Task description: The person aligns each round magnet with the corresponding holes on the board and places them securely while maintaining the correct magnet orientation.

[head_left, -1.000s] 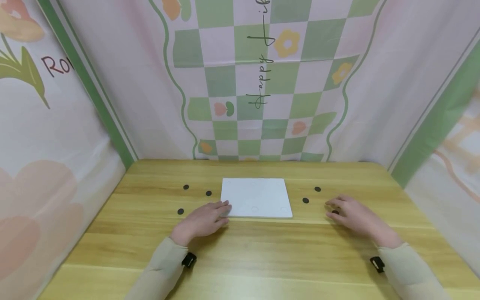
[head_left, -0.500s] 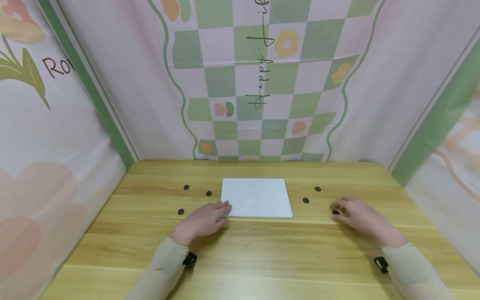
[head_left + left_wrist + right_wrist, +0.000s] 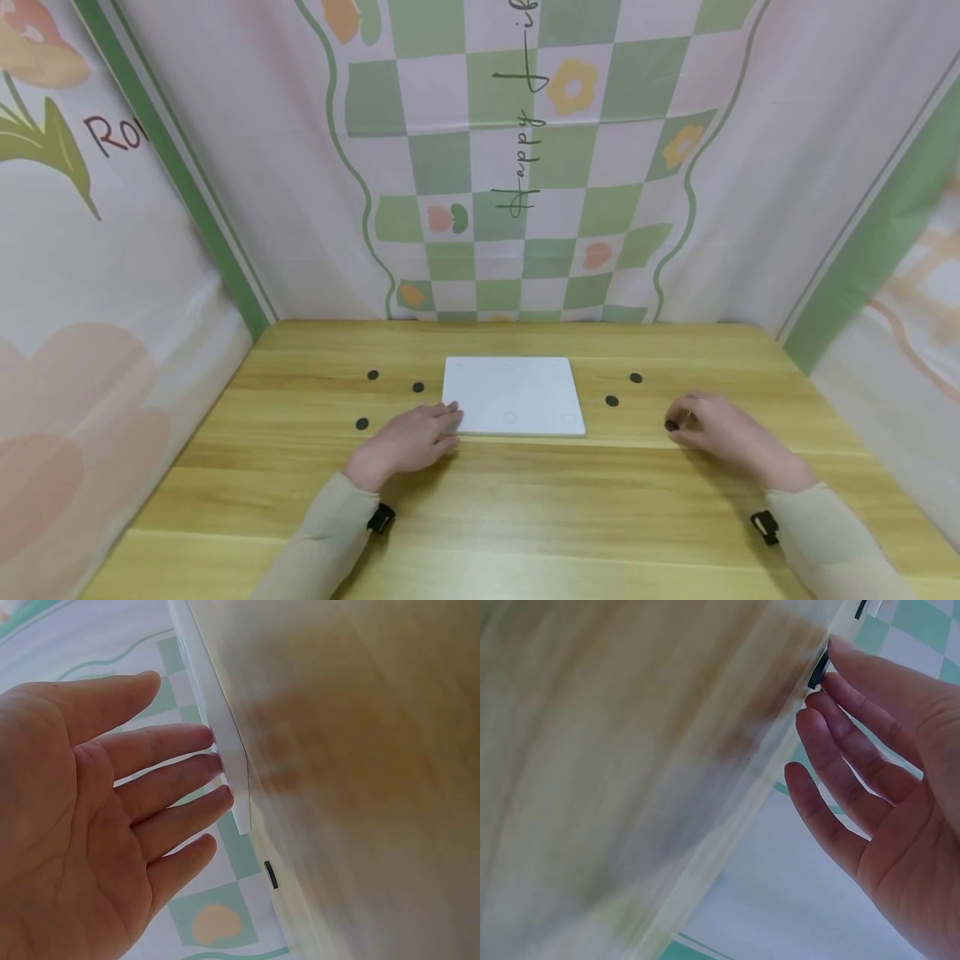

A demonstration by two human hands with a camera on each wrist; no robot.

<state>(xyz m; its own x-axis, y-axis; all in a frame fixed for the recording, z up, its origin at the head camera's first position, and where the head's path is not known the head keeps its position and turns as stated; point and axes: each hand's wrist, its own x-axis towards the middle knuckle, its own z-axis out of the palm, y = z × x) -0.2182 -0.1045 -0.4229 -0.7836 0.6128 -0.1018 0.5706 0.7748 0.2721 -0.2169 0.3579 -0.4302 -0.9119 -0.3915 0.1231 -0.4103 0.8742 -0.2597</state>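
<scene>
A white rectangular board (image 3: 517,392) with faint circle outlines lies flat in the middle of the table. My left hand (image 3: 405,442) rests its fingertips on the board's near left corner. In the left wrist view, the fingers of that hand (image 3: 112,802) are straight and touch the board (image 3: 221,724). To the right, my right hand (image 3: 712,429) pinches a small black disc (image 3: 671,425) at the table surface. Thumb and index fingertips meet the disc (image 3: 819,671) in the right wrist view, while the other fingers are loosely bent.
Left of the board lie three more black discs (image 3: 362,423). Two others (image 3: 612,401) lie between the board and my right hand. The wooden table (image 3: 525,517) ends at a patterned cloth backdrop (image 3: 498,250), with cloth on both sides.
My right hand has shifted slightly right, and its thumb and index finger have closed from apart onto the black disc. The left hand and the board have stayed in place.
</scene>
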